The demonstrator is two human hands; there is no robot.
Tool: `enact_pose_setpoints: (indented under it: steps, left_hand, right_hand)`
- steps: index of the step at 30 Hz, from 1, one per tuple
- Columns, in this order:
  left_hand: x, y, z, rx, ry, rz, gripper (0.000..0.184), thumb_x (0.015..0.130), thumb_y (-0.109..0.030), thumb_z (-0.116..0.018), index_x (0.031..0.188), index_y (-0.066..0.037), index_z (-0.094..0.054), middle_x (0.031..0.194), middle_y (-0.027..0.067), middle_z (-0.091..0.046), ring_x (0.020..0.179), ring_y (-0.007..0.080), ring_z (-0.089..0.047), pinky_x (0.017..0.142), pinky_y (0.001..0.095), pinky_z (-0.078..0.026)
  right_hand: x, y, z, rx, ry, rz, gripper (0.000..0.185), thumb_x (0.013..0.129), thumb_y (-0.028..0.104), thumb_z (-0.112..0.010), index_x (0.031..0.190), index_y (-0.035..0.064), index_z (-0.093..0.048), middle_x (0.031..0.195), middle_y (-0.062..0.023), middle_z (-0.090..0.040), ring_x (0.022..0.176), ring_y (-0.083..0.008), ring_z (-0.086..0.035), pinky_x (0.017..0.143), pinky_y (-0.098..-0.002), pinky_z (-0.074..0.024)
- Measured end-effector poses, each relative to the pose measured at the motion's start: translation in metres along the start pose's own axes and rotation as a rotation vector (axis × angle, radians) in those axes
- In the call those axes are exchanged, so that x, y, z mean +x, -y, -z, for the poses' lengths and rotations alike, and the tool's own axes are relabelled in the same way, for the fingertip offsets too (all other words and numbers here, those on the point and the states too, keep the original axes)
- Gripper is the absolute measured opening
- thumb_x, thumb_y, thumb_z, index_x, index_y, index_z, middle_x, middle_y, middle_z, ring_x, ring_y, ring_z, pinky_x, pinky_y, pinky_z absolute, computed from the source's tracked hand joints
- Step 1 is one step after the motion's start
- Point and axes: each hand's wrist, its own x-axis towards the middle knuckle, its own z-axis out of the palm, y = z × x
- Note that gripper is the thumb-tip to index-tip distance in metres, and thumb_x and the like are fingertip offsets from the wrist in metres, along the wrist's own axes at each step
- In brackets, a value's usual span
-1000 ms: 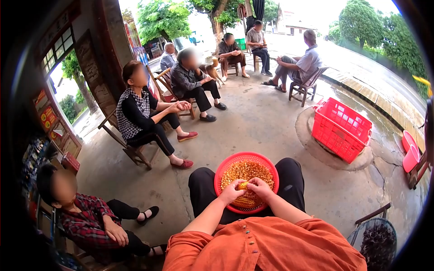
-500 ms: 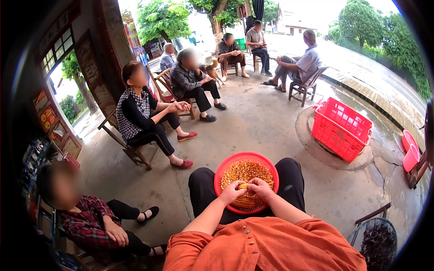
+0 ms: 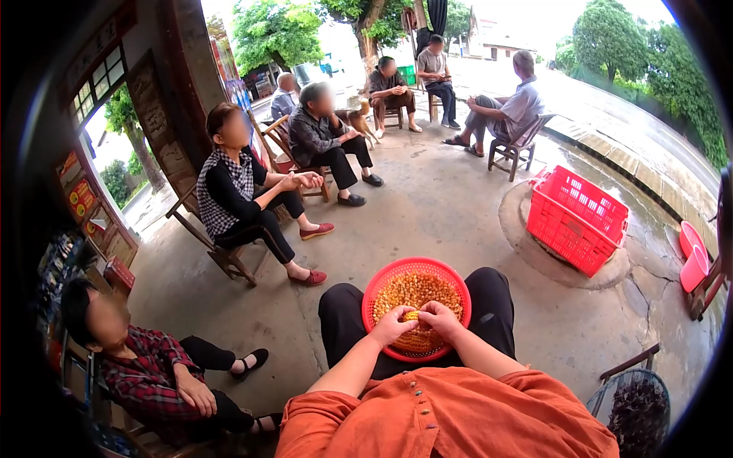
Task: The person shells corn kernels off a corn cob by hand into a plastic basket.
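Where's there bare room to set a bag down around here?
The widest bare floor lies between the red shoes and the red crate. A smaller patch separates that crate from the right knee. Crowded: the red basin, where the left hand and right hand hold corn over loose kernels.

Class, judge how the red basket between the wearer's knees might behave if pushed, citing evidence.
The red basket would likely shift little sideways, since a knee flanks it each side. It is probably heavier than its perforated wall suggests, given the many corn kernels inside. These look loose and uncovered, so might spill if tilted.
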Motion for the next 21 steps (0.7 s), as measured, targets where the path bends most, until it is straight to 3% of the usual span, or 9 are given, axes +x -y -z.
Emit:
enact_pose_setpoints:
  steps: [4,12,21]
  left_hand:
    - [0.000,-0.001,-0.002,-0.062,0.002,0.025,0.040,0.092,-0.015,-0.069,0.127,-0.003,-0.055,0.111,0.0027,-0.063,0.101,0.0091,-0.059,0.089,0.0251,-0.049]
    - [0.003,0.009,-0.001,0.058,0.023,-0.017,0.039,0.092,-0.013,-0.068,0.128,-0.004,-0.054,0.111,0.0030,-0.063,0.101,0.0087,-0.058,0.087,0.0248,-0.050]
    - [0.003,0.011,-0.001,0.033,0.026,-0.003,0.038,0.093,-0.013,-0.068,0.127,-0.004,-0.054,0.111,0.0030,-0.063,0.099,0.0083,-0.059,0.087,0.0243,-0.050]
  right_hand:
    - [0.007,-0.012,0.004,0.031,-0.011,0.022,0.012,0.089,0.010,-0.065,0.098,0.0045,-0.058,0.081,-0.0030,-0.061,0.069,-0.0125,-0.059,0.062,-0.0265,-0.0506]
    - [0.001,-0.002,0.001,-0.042,-0.006,0.058,0.012,0.089,0.008,-0.064,0.099,0.0043,-0.059,0.086,-0.0031,-0.062,0.076,-0.0122,-0.060,0.071,-0.0266,-0.0512]
    - [0.005,-0.011,0.005,-0.031,-0.001,0.017,0.013,0.088,0.008,-0.065,0.099,0.0047,-0.059,0.085,-0.0030,-0.061,0.075,-0.0120,-0.060,0.070,-0.0254,-0.0510]
